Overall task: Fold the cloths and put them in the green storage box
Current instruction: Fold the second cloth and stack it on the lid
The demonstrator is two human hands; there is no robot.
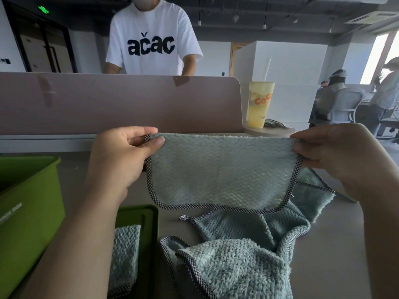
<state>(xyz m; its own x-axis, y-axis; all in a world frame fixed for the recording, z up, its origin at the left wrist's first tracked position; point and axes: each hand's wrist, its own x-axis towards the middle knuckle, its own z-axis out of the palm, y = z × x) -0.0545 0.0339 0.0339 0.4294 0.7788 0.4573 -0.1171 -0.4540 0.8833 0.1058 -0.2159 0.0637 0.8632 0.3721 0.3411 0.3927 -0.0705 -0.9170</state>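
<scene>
I hold a pale blue-green cloth point(220, 171) with checked black-and-white edging up in the air, folded in half so it hangs as a wide rectangle. My left hand point(121, 156) pinches its top left corner, and my right hand point(332, 152) pinches the top right corner. Under it, a heap of similar unfolded cloths point(237, 255) lies on the table. The green storage box point(26, 212) stands at the left. A green lid point(149, 221) lies beside it with a folded cloth point(125, 255) on it, partly hidden by my left forearm.
A brown desk partition point(108, 104) runs across the back of the table. A yellow drink cup point(260, 104) stands at its right end. A person in a white T-shirt point(151, 39) stands behind the partition. Other people sit at the far right.
</scene>
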